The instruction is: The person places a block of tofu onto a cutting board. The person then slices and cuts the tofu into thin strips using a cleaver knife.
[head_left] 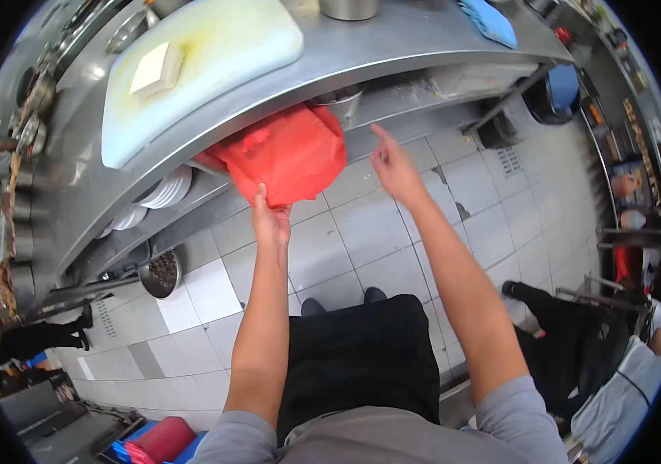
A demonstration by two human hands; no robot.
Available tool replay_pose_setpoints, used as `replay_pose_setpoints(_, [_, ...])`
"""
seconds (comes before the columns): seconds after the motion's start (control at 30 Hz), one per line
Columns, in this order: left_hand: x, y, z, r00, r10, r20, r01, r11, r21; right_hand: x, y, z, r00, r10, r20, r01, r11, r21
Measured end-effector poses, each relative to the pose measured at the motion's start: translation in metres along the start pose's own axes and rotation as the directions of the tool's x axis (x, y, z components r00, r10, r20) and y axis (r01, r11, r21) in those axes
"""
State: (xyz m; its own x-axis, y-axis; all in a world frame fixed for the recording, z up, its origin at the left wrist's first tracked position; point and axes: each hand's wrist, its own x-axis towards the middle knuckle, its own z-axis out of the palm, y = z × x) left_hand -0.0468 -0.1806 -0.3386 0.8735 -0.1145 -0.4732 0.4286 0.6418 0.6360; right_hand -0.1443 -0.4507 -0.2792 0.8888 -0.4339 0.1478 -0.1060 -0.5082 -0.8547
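Observation:
A red plastic bag (292, 155) hangs in front of the steel worktop's edge, partly under it. My left hand (270, 216) grips its lower rim, thumb up along the red sheet. To the right of the bag, my right hand (394, 166) is apart from it, index finger stretched out and the other fingers loosely bent, with nothing in it. Behind the bag, a metal pot (339, 104) stands on the lower shelf, partly covered. On the worktop, a pale block (157, 69) that looks like tofu rests on a white cutting board (222, 58).
A blue cloth (490, 22) and a metal container (348, 8) are on the worktop (392, 46). Stacked white plates (169, 189) sit on the shelf below. A bowl of dark pieces (161, 274) is low at the left. A person in dark trousers (578, 340) is at the right.

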Motion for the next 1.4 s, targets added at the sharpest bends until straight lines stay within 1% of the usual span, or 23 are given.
replay_pose_setpoints(0.07, [0.008,-0.009,-0.008,1.000,0.015,0.018,-0.015,1.000,-0.007,0.061,0.022,0.020,0.993,-0.108,-0.050,0.099,0.985,-0.144])
replay_pose_setpoints(0.1, [0.008,-0.012,-0.015,0.999,0.021,0.032,-0.021,1.000,0.003,0.081,0.032,0.032,0.991,-0.131,-0.024,0.126,0.982,-0.142])
replay_pose_setpoints(0.17, [0.001,-0.014,-0.015,0.998,0.045,0.050,-0.045,0.999,0.009,0.113,0.047,0.049,0.990,-0.138,-0.038,0.116,0.930,-0.350])
replay_pose_setpoints(0.2, [0.000,-0.019,-0.017,0.996,0.043,0.080,-0.046,0.998,0.037,0.121,0.050,0.056,0.985,-0.172,-0.023,0.153,0.925,-0.347])
replay_pose_setpoints(0.27, [0.003,-0.028,-0.022,0.996,0.055,0.066,-0.057,0.998,0.021,0.133,0.055,0.069,0.995,-0.074,-0.064,0.045,0.928,-0.370])
replay_pose_setpoints(0.3, [0.003,-0.031,-0.027,0.998,0.036,0.058,-0.038,0.999,0.032,0.136,0.056,0.072,0.993,-0.103,-0.051,0.078,0.927,-0.366])
replay_pose_setpoints(0.37, [-0.002,-0.036,-0.032,0.992,0.088,0.091,-0.090,0.996,0.022,0.142,0.057,0.072,0.980,-0.110,-0.166,0.029,0.904,-0.426])
replay_pose_setpoints(0.4, [-0.006,-0.038,-0.034,0.986,0.106,0.127,-0.111,0.993,0.030,0.144,0.058,0.071,0.976,-0.141,-0.166,0.058,0.903,-0.425])
replay_pose_setpoints(0.47, [-0.009,-0.042,-0.044,0.982,0.117,0.147,-0.126,0.990,0.056,0.147,0.065,0.066,0.973,-0.123,-0.194,0.022,0.892,-0.451])
replay_pose_setpoints(0.53, [-0.010,-0.048,-0.053,0.983,0.078,0.167,-0.102,0.985,0.139,0.152,0.072,0.062,0.963,-0.152,-0.224,0.048,0.910,-0.412])
replay_pose_setpoints(0.6, [-0.014,-0.052,-0.053,0.975,0.081,0.207,-0.108,0.986,0.124,0.159,0.077,0.055,0.958,-0.152,-0.241,0.021,0.880,-0.474])
replay_pose_setpoints(0.73, [-0.025,-0.062,-0.050,0.974,0.026,0.223,-0.055,0.991,0.123,0.168,0.093,0.045,0.924,-0.214,-0.316,0.045,0.884,-0.465])
replay_pose_setpoints(0.8, [-0.037,-0.059,-0.045,0.975,-0.002,0.221,-0.035,0.986,0.162,0.169,0.095,0.038,0.923,-0.205,-0.325,0.015,0.864,-0.504])
replay_pose_setpoints(0.87, [-0.039,-0.057,-0.039,0.977,-0.040,0.210,-0.002,0.981,0.195,0.174,0.099,0.034,0.916,-0.206,-0.344,0.020,0.880,-0.474])
replay_pose_setpoints(0.93, [-0.036,-0.057,-0.039,0.956,-0.112,0.272,0.054,0.975,0.214,0.178,0.104,0.033,0.913,-0.200,-0.355,0.023,0.895,-0.445])
replay_pose_setpoints(1.0, [-0.036,-0.059,-0.032,0.950,-0.133,0.284,0.065,0.969,0.237,0.192,0.114,0.032,0.913,-0.186,-0.364,-0.044,0.840,-0.541])
replay_pose_setpoints(1.13, [-0.029,-0.062,-0.024,0.938,-0.132,0.320,0.054,0.969,0.241,0.203,0.116,0.021,0.927,-0.159,-0.339,-0.046,0.851,-0.524])
replay_pose_setpoints(1.2, [-0.015,-0.061,-0.016,0.946,-0.099,0.310,0.027,0.973,0.230,0.218,0.136,0.015,0.908,-0.185,-0.377,0.003,0.900,-0.435])
replay_pose_setpoints(1.23, [-0.007,-0.059,-0.011,0.951,-0.069,0.303,0.002,0.976,0.218,0.224,0.147,0.013,0.880,-0.279,-0.385,0.087,0.891,-0.445])
replay_pose_setpoints(1.27, [-0.001,-0.054,-0.005,0.951,-0.070,0.303,0.001,0.976,0.220,0.225,0.153,0.017,0.880,-0.278,-0.386,0.087,0.892,-0.444])
replay_pose_setpoints(1.3, [0.005,-0.046,0.004,0.959,-0.016,0.283,-0.044,0.978,0.206,0.223,0.153,0.018,0.931,-0.149,-0.333,0.124,0.988,-0.096])
replay_pose_setpoints(1.33, [0.013,-0.038,0.014,0.964,0.037,0.265,-0.090,0.977,0.192,0.220,0.155,0.018,0.971,-0.051,-0.233,0.113,0.958,0.263])
replay_pose_setpoints(1.4, [0.049,-0.022,0.019,0.953,0.078,0.292,-0.137,0.972,0.190,0.165,0.116,0.041,0.963,-0.095,-0.254,0.205,0.868,0.452])
